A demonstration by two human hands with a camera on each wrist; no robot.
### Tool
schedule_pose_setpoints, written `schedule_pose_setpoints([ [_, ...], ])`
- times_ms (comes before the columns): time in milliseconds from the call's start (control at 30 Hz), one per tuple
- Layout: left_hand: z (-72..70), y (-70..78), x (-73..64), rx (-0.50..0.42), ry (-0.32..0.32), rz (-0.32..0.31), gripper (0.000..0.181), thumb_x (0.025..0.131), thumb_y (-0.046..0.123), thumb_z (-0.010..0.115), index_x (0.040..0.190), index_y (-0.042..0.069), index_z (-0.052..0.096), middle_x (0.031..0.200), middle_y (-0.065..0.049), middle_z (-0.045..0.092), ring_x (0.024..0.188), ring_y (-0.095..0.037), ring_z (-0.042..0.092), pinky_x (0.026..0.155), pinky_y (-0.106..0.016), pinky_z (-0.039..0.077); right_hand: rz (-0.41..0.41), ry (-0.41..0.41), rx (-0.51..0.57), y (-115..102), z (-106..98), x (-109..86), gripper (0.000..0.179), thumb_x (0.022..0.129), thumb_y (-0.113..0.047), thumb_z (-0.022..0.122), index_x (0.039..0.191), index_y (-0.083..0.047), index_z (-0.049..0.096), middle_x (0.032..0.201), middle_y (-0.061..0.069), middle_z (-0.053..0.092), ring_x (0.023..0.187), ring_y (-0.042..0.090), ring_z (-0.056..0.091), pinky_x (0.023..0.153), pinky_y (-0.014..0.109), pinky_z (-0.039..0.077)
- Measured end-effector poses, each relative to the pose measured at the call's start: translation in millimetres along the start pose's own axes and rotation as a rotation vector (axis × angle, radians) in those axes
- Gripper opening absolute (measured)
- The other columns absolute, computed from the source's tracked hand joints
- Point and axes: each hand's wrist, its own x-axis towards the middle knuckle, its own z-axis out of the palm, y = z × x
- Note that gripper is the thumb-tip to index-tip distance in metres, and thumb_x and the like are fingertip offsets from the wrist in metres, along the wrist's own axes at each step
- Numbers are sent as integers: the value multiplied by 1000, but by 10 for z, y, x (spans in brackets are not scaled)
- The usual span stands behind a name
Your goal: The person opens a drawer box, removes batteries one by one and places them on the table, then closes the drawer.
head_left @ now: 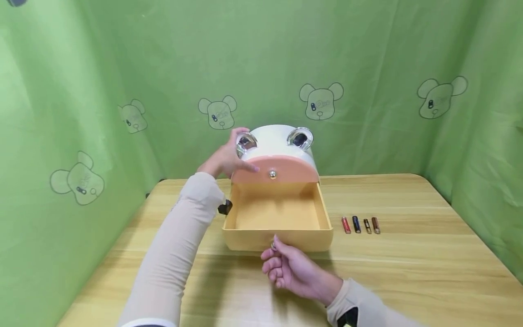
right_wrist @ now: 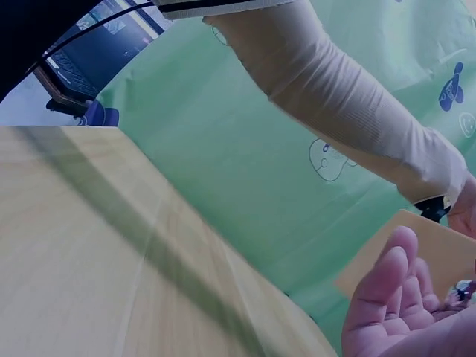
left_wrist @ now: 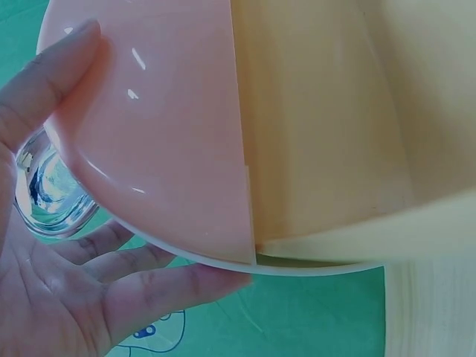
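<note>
A white drawer box (head_left: 271, 141) with silver-rimmed eyes stands on the table; its pink upper drawer front (head_left: 294, 168) with a round metal knob is closed. The yellow lower drawer (head_left: 278, 240) is pulled out and holds nothing. My left hand (head_left: 224, 156) grips the box's left side by one eye, with the thumb on the pink front (left_wrist: 171, 134) and the fingers along the side. At the front, my right hand (head_left: 300, 272) pinches the lower drawer's small metal knob (head_left: 273, 245) between thumb and index finger. The other fingers curl loosely below it.
Several batteries lie in a row right of the drawer, among them a red battery (head_left: 346, 225) and a dark blue battery (head_left: 357, 224). Green curtains (head_left: 261, 59) with bear drawings surround the wooden table (head_left: 408, 254) at the back and sides.
</note>
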Motion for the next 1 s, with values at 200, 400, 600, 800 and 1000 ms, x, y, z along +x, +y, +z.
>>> schedule_pose_setpoints([
  [200, 7, 11, 8, 21, 7, 19, 121, 58, 23, 94, 145, 43, 13, 130, -20, 47, 102, -35, 58, 75, -41, 58, -26, 56, -6, 37, 1, 51, 42, 103, -46, 36, 87, -14, 58, 75, -3, 60, 62, 6, 53, 54, 17, 46],
  [400, 13, 18, -3, 15, -1, 7, 120, 59, 22, 94, 145, 43, 13, 133, -20, 45, 102, -36, 58, 69, -40, 59, -23, 95, -8, 18, 23, 67, 41, 103, -42, 35, 85, -12, 57, 74, -3, 58, 61, 7, 51, 53, 18, 44],
  [600, 7, 22, -20, -15, -11, -7, 120, 60, 17, 93, 145, 43, 13, 133, -21, 44, 98, -37, 61, 62, -38, 60, -36, 107, 3, 1, 37, 89, 41, 103, -42, 36, 84, -13, 58, 73, -3, 59, 59, 6, 51, 51, 17, 43],
  [800, 17, 30, -10, 14, -13, -6, 120, 60, 19, 93, 146, 41, 12, 134, -21, 44, 101, -36, 59, 65, -37, 59, -36, 130, 8, -7, 20, 96, 41, 103, -41, 36, 83, -13, 58, 71, -3, 59, 58, 6, 51, 51, 18, 41],
  [1000, -1, 58, -16, -20, -26, -22, 120, 61, 14, 93, 147, 41, 12, 135, -22, 42, 101, -38, 59, 62, -38, 60, -63, 247, -3, -23, 20, 128, 41, 102, -39, 38, 76, -14, 58, 67, -4, 56, 55, 7, 47, 50, 19, 36],
])
